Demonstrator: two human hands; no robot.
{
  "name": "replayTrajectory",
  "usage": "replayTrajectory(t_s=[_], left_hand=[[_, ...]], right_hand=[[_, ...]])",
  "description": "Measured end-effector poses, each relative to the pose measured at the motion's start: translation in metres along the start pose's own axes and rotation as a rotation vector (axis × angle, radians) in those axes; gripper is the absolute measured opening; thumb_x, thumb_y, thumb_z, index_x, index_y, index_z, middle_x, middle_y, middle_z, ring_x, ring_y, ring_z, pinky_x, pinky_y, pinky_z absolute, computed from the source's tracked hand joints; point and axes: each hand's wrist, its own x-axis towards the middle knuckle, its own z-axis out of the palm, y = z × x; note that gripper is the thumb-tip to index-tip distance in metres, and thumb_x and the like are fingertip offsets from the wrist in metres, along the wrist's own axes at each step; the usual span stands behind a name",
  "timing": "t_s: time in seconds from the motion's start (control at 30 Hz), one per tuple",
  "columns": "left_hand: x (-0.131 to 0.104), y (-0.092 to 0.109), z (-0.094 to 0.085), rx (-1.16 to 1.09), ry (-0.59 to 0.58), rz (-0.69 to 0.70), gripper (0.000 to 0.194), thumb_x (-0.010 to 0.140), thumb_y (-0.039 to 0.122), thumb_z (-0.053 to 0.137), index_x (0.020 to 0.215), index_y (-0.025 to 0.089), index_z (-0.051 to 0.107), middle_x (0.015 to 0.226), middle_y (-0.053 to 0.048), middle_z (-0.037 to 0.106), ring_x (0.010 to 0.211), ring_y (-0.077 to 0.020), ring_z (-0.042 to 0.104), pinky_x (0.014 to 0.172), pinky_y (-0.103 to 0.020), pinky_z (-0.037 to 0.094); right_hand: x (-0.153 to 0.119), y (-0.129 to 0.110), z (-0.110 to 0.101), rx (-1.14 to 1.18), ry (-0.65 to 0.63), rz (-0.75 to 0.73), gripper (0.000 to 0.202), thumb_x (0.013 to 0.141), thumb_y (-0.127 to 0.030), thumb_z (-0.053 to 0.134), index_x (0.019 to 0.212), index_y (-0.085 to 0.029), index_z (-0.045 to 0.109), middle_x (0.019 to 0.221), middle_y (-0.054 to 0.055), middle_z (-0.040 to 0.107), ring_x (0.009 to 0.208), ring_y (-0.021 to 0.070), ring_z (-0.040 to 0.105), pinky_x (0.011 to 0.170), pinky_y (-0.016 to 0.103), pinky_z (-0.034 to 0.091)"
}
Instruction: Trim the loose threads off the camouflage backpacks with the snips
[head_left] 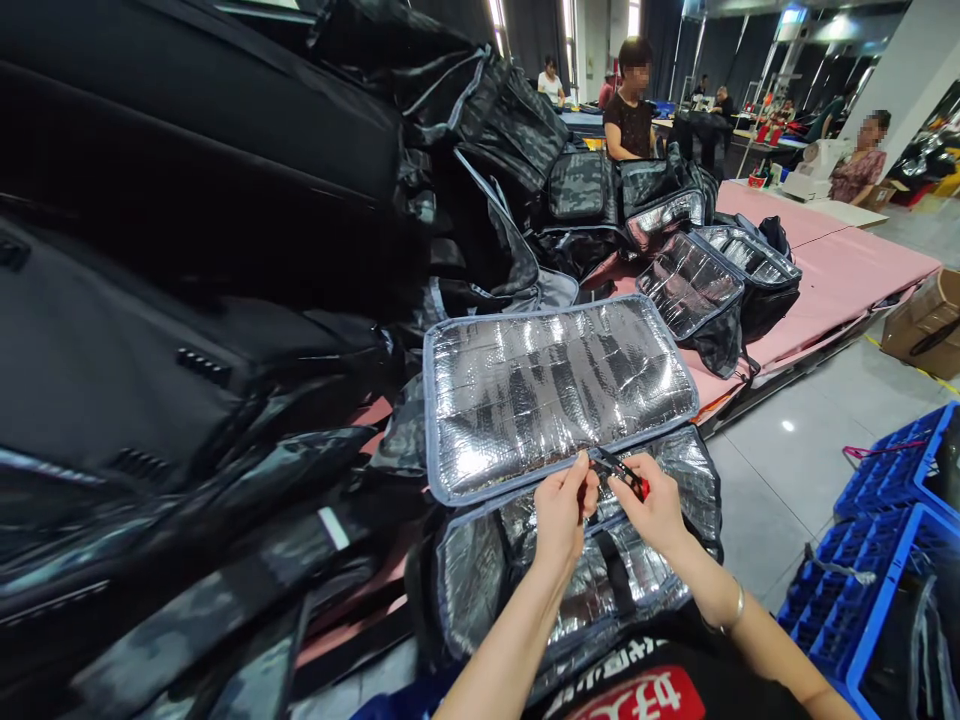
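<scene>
An insulated bag [480, 570] with a silver foil lining lies in front of me, its foil-lined lid [559, 390] folded back flat. Grey binding runs round the lid's edge. In my right hand [654, 500] is a pair of small black scissors [616, 464] with a bit of red at the handle. The blades point left, near the lid's lower binding. My left hand [562, 505] is closed in a pinch right beside the blade tips. What lies between its fingertips is too small to tell.
Dark camouflage bags [517, 120] are heaped at the left and behind. Another open foil-lined bag [694, 285] sits on the pink table [847, 260]. Blue crates [847, 590] stand on the floor at right, a cardboard box [926, 325] beyond. Co-workers [630, 110] are farther back.
</scene>
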Motion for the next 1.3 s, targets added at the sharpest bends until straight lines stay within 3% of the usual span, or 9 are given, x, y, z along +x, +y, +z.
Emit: replayTrajectory(t_s=[0.13, 0.3, 0.47, 0.77, 0.9, 1.0, 1.1, 1.2, 1.3], left_hand=[[0.000, 0.001, 0.000, -0.005, -0.001, -0.012, 0.046, 0.069, 0.053, 0.064, 0.052, 0.012, 0.052, 0.038, 0.004, 0.040, 0.035, -0.0030, 0.028, 0.038, -0.018, 0.016], [-0.001, 0.001, 0.002, 0.008, 0.002, 0.011, 0.046, 0.069, 0.055, 0.063, 0.053, 0.012, 0.053, 0.039, 0.004, 0.039, 0.035, -0.0032, 0.027, 0.037, -0.019, 0.016], [-0.001, 0.002, 0.002, 0.000, 0.002, 0.017, 0.045, 0.067, 0.054, 0.065, 0.055, 0.012, 0.055, 0.039, 0.004, 0.040, 0.035, -0.0031, 0.027, 0.037, -0.019, 0.016], [0.001, 0.002, 0.000, -0.003, -0.014, -0.009, 0.047, 0.067, 0.055, 0.065, 0.051, 0.013, 0.051, 0.038, 0.005, 0.039, 0.034, -0.0027, 0.027, 0.036, -0.018, 0.016], [0.001, 0.002, -0.001, 0.013, -0.018, -0.011, 0.046, 0.067, 0.054, 0.065, 0.050, 0.013, 0.050, 0.037, 0.005, 0.039, 0.033, -0.0030, 0.027, 0.036, -0.018, 0.016], [0.001, 0.003, 0.000, -0.002, -0.023, -0.027, 0.044, 0.064, 0.051, 0.068, 0.051, 0.013, 0.051, 0.037, 0.005, 0.040, 0.033, -0.0028, 0.027, 0.036, -0.018, 0.017], [0.002, 0.003, 0.000, -0.036, 0.006, -0.039, 0.043, 0.060, 0.052, 0.071, 0.058, 0.011, 0.057, 0.040, 0.005, 0.042, 0.034, -0.0022, 0.028, 0.035, -0.018, 0.015], [0.002, 0.003, 0.000, -0.059, 0.027, -0.040, 0.045, 0.058, 0.052, 0.073, 0.064, 0.010, 0.061, 0.046, 0.005, 0.046, 0.035, -0.0016, 0.029, 0.035, -0.017, 0.015], [0.002, 0.002, 0.001, -0.049, -0.005, -0.029, 0.044, 0.061, 0.052, 0.071, 0.057, 0.011, 0.056, 0.042, 0.005, 0.042, 0.034, -0.0015, 0.028, 0.035, -0.017, 0.015]], right_hand=[[-0.002, 0.002, -0.003, 0.001, 0.040, 0.022, 0.014, 0.082, -0.034, 0.053, 0.084, -0.020, 0.054, 0.064, -0.003, 0.056, 0.052, 0.0110, 0.048, 0.053, 0.023, 0.037], [-0.005, 0.004, -0.009, -0.116, 0.024, -0.050, 0.017, 0.084, -0.033, 0.050, 0.091, -0.020, 0.057, 0.074, 0.000, 0.062, 0.056, 0.0115, 0.052, 0.056, 0.023, 0.040], [-0.001, 0.010, -0.004, -0.084, 0.037, -0.068, 0.016, 0.084, -0.035, 0.050, 0.088, -0.020, 0.055, 0.070, 0.000, 0.059, 0.054, 0.0115, 0.050, 0.056, 0.023, 0.039], [-0.003, 0.025, 0.020, 0.435, 0.066, 0.120, 0.022, 0.077, -0.040, 0.059, 0.080, -0.020, 0.049, 0.064, -0.005, 0.047, 0.054, 0.0093, 0.041, 0.052, 0.022, 0.034], [0.005, 0.013, 0.020, 0.868, -0.044, 0.323, 0.033, 0.074, -0.052, 0.058, 0.078, -0.023, 0.044, 0.050, -0.012, 0.024, 0.037, 0.0055, 0.016, 0.037, 0.020, 0.018], [0.015, -0.001, 0.015, 1.035, -0.049, 0.349, 0.037, 0.075, -0.059, 0.053, 0.081, -0.023, 0.045, 0.050, -0.013, 0.016, 0.037, 0.0050, 0.007, 0.036, 0.020, 0.012], [0.018, -0.006, 0.010, 0.902, -0.007, 0.253, 0.032, 0.076, -0.053, 0.056, 0.081, -0.023, 0.046, 0.050, -0.012, 0.023, 0.036, 0.0050, 0.015, 0.036, 0.019, 0.017], [0.008, 0.002, 0.007, 0.531, 0.088, 0.096, 0.022, 0.077, -0.041, 0.060, 0.081, -0.022, 0.050, 0.060, -0.006, 0.046, 0.047, 0.0081, 0.039, 0.047, 0.022, 0.032], [-0.005, 0.015, 0.005, 0.218, 0.150, 0.015, 0.015, 0.082, -0.035, 0.054, 0.085, -0.020, 0.055, 0.070, -0.001, 0.056, 0.060, 0.0121, 0.049, 0.058, 0.025, 0.038]])
